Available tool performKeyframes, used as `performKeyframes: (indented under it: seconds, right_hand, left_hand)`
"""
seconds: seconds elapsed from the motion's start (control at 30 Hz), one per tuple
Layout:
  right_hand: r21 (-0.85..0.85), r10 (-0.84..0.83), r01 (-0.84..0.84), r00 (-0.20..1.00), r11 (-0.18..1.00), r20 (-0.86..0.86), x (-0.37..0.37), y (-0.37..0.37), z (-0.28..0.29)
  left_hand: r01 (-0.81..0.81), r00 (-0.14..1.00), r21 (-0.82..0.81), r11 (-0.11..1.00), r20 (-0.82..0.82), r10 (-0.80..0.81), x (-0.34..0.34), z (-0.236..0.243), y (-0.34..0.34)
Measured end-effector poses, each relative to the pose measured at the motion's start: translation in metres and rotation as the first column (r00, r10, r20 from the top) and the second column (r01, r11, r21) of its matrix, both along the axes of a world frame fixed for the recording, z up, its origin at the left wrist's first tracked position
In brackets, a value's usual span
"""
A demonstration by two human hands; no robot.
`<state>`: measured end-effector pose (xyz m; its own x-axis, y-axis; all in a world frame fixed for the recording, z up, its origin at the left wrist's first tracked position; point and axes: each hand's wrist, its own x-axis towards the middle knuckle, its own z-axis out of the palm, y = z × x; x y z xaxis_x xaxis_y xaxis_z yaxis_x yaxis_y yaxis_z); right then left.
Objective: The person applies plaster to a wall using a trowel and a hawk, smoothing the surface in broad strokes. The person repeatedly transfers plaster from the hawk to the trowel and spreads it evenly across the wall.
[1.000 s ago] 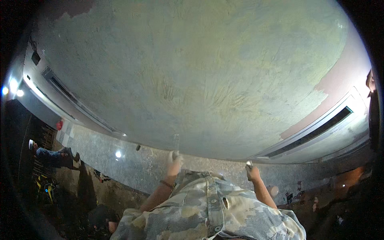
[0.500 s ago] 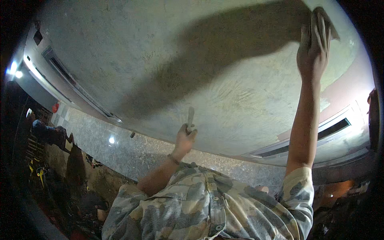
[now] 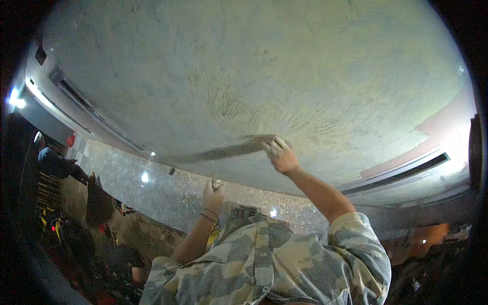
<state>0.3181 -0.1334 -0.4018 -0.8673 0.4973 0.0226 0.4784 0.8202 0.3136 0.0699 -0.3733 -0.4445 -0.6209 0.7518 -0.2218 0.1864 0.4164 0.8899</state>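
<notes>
In front of me spreads a large pale wall (image 3: 325, 61) with patchy, streaked plaster. My right hand (image 3: 282, 155) presses its bent fingers against the lower middle of it. A thin flat piece may be under those fingertips, but I cannot make it out. Lower and to the left, my left hand (image 3: 213, 196), with a band at its wrist, is closed around the handle of a putty knife (image 3: 215, 169). The blade points up and looks faint against the wall and floor. A narrow dark shadow runs left from my right hand.
Long slotted recesses (image 3: 76, 91) run along the wall's left edge, and another slot (image 3: 406, 172) lies at lower right. Below is a grey speckled floor (image 3: 152, 190). A person (image 3: 58, 161) sits at far left, near yellow items (image 3: 57, 229) in a dark area.
My right hand has swept from the upper right of the wall down and left to its lower middle, and its shadow has shrunk. My left hand has dropped slightly left with the putty knife.
</notes>
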Motion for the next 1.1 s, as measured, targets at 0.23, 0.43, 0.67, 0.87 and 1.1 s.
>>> performKeyframes:
  seconds: [0.23, 0.43, 0.67, 0.87, 1.1]
  right_hand:
    - [-0.715, -0.320, 0.559, 0.829, 0.421, 0.459, 0.146, -0.100, -0.004]
    - [-0.011, -0.265, 0.481, 0.463, 0.876, -0.846, 0.208, -0.047, 0.223]
    - [0.547, 0.280, 0.574, 0.490, 0.610, -0.826, 0.092, 0.035, 0.387]
    - [0.574, 0.243, 0.340, 0.663, 0.745, -0.708, 0.020, 0.038, 0.173]
    - [-0.163, -0.158, 0.114, 0.942, 0.980, -0.295, 0.063, -0.035, -0.094]
  left_hand:
    - [-0.050, 0.998, 0.048, 0.998, 0.037, 0.048, -0.029, 0.015, -0.015]
    - [0.127, 0.991, 0.152, 0.980, -0.063, -0.118, -0.017, 0.058, 0.057]
    - [0.330, 0.944, 0.240, 0.913, -0.057, -0.326, 0.037, 0.062, 0.107]
    - [0.251, 0.967, 0.189, 0.949, -0.091, -0.237, 0.014, 0.037, 0.057]
    - [0.152, 0.984, 0.022, 0.988, -0.101, -0.149, -0.043, 0.035, 0.023]
